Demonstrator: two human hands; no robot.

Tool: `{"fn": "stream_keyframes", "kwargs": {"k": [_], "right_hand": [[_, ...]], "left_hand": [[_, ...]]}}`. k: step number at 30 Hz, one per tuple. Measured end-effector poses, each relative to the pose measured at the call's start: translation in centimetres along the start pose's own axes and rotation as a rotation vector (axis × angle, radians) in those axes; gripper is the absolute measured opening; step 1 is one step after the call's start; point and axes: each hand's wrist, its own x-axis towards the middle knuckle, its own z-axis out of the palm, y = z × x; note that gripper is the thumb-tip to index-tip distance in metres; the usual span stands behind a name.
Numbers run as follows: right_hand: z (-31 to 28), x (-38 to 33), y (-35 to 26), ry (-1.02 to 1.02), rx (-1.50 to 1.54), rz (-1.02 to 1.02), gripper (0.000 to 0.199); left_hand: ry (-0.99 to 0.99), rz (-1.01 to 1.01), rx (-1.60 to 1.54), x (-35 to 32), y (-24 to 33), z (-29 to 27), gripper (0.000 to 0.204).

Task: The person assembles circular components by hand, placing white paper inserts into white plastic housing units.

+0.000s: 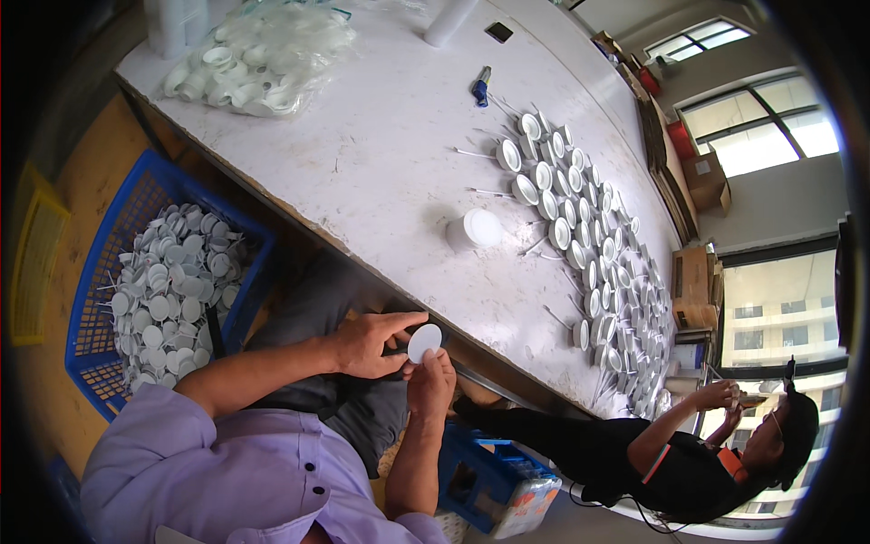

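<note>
Just off the table's near edge, my right hand pinches a flat white round disc between thumb and fingers. My left hand is beside the disc, its index finger stretched out and the other fingers loosely bent; whether it touches the disc is hard to tell. On the table nearby stands a short stack of white discs. To the right of the stack, many round white cup-shaped parts with thin white leads lie in close rows.
A blue plastic basket full of white round parts stands at my left. The white table bears a clear bag of white cups and a blue utility knife. A blue stool and another person are at right.
</note>
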Motion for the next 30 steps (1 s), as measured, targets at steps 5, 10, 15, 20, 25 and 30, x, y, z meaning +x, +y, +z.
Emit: {"fn": "stream_keyframes", "kwargs": {"k": [5,10,15,20,25,30], "right_hand": [[-0.1,-0.3,0.1,0.043,-0.076,-0.066,0.012],[0.0,-0.9,-0.2,0.087,-0.327,-0.161,0.014],[0.6,-1.3,-1.1,0.195,-0.378,-0.249,0.013],[0.4,-1.4,-2.0,0.138,-0.370,-0.212,0.014],[0.5,-0.9,-2.2,0.027,-0.314,-0.196,0.012],[0.3,-0.5,-2.9,-0.111,-0.400,-0.175,0.012]], "left_hand": [[-0.127,-0.305,-0.467,-0.4,-0.8,0.3,0.046],[-0.116,-0.403,-0.323,0.0,-1.4,0.8,0.024],[-0.122,-0.407,-0.082,0.1,-0.9,0.9,0.017],[-0.144,-0.576,-0.315,0.9,-0.6,0.6,0.017],[-0.158,-0.525,-0.310,0.2,-1.0,0.7,0.019],[-0.133,-0.534,-0.277,-0.2,0.1,-0.3,0.020]]}}
